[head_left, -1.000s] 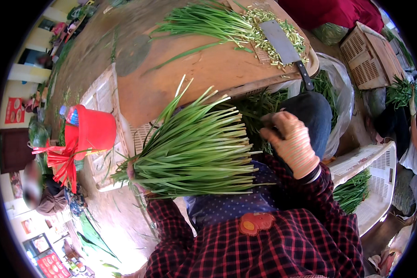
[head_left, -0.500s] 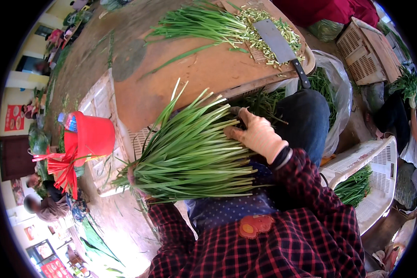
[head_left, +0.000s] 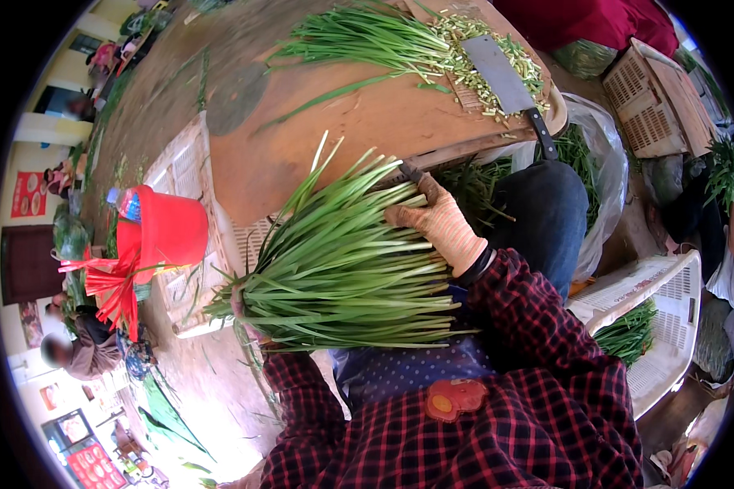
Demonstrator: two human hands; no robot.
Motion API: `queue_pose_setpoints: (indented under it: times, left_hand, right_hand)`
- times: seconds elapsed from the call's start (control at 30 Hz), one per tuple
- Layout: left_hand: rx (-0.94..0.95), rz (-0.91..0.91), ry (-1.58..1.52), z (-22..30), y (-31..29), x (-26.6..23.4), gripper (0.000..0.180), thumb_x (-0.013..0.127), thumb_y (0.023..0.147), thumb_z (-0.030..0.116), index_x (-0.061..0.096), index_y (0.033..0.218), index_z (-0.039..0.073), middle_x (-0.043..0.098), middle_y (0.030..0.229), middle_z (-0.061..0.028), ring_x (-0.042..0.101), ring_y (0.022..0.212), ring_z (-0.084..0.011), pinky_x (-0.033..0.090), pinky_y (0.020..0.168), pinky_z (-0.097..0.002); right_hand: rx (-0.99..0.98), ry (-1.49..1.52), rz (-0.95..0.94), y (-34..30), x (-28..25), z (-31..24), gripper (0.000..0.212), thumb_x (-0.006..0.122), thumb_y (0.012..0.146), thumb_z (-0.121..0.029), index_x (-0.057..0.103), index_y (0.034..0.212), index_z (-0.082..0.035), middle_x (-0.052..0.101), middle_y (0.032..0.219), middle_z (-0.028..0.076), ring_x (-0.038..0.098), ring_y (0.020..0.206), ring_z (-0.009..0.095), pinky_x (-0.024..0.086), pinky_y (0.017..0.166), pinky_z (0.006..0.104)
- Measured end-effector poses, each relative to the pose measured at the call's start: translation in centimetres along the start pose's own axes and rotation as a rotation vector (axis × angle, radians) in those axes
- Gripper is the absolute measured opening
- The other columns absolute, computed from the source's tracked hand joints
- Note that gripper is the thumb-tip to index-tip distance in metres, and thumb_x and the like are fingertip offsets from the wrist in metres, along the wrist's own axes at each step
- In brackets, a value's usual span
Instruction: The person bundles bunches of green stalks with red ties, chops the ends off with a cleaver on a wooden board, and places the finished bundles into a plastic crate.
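Observation:
A big bunch of garlic chives (head_left: 351, 277) lies across my lap, its leaves toward the left and its pale cut ends fanned to the right. My left hand (head_left: 238, 301) is wrapped round the leafy end, mostly hidden by the leaves. At the upper pale ends, my right hand (head_left: 444, 224) in a striped, stained glove has its thumb and fingers closed about a few stalks. Beyond, on a brown board (head_left: 261, 175), rest another heap of chives (head_left: 367, 37), chopped pale stalk ends (head_left: 510, 61) and a cleaver (head_left: 497, 73) with a black handle.
Left of the board stands a red bucket (head_left: 175, 228) with red ties (head_left: 118, 285) hanging beside it. A white plastic crate (head_left: 665, 326) with greens is at my right. A clear bag (head_left: 599, 163) of greens sits past my knee. Another crate (head_left: 640, 106) is farther back.
My right hand has shifted slightly left and its fingers have closed in on the upper stalk ends. The view has turned a little; the left hand keeps its hold.

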State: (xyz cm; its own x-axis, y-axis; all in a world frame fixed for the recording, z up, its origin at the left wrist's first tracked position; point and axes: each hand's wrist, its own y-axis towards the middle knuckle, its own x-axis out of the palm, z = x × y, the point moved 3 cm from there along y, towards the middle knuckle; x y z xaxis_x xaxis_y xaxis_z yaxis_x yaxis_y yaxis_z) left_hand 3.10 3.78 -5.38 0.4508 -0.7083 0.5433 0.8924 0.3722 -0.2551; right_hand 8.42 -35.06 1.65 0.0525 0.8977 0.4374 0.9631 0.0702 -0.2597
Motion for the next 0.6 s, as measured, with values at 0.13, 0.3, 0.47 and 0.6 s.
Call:
queue_pose_setpoints:
  times: [0.13, 0.3, 0.47, 0.6]
  left_hand:
    - [0.003, -0.224, -0.151, 0.3, 0.2, 1.2, 0.032, 0.053, 0.094, 0.033, 0.064, 0.106, 0.005, 0.067, 0.102, -0.0109, 0.065, 0.091, -0.0243, 0.056, 0.083, -0.0407]
    - [0.082, -0.030, -0.106, 0.3, -0.4, 1.2, 0.035, 0.051, 0.092, 0.028, 0.058, 0.116, 0.003, 0.065, 0.108, -0.0116, 0.062, 0.103, -0.0249, 0.052, 0.092, -0.0425]
    - [0.064, -0.108, -0.134, 0.5, -0.5, 0.7, 0.034, 0.050, 0.092, 0.029, 0.057, 0.112, 0.002, 0.064, 0.105, -0.0131, 0.062, 0.101, -0.0259, 0.052, 0.091, -0.0425]
    - [0.054, -0.257, -0.104, 1.2, -0.1, 2.3, 0.033, 0.049, 0.092, 0.029, 0.057, 0.108, 0.002, 0.063, 0.104, -0.0134, 0.062, 0.099, -0.0261, 0.052, 0.091, -0.0426]
  right_hand:
    - [0.074, -0.114, -0.009, 0.4, -0.9, 0.1, 0.057, 0.077, 0.075, -0.002, 0.050, 0.125, 0.003, 0.062, 0.105, 0.005, 0.057, 0.094, 0.012, 0.049, 0.086, 0.0263]
    - [-0.132, 0.303, 0.099, -1.5, -2.6, -2.5, 0.041, 0.060, 0.085, 0.004, 0.051, 0.124, 0.001, 0.063, 0.088, 0.005, 0.059, 0.075, 0.014, 0.048, 0.072, 0.0254]
    - [-0.158, -0.045, 0.074, -4.8, -1.5, -6.4, 0.006, 0.060, 0.089, -0.004, 0.064, 0.092, -0.002, 0.061, 0.079, 0.005, 0.056, 0.069, 0.017, 0.045, 0.065, 0.0271]
    - [-0.456, -1.316, -0.142, -3.8, 4.5, -6.5, 0.029, 0.066, 0.083, -0.036, 0.068, 0.091, -0.009, 0.063, 0.089, 0.014, 0.062, 0.090, 0.033, 0.052, 0.077, 0.0449]
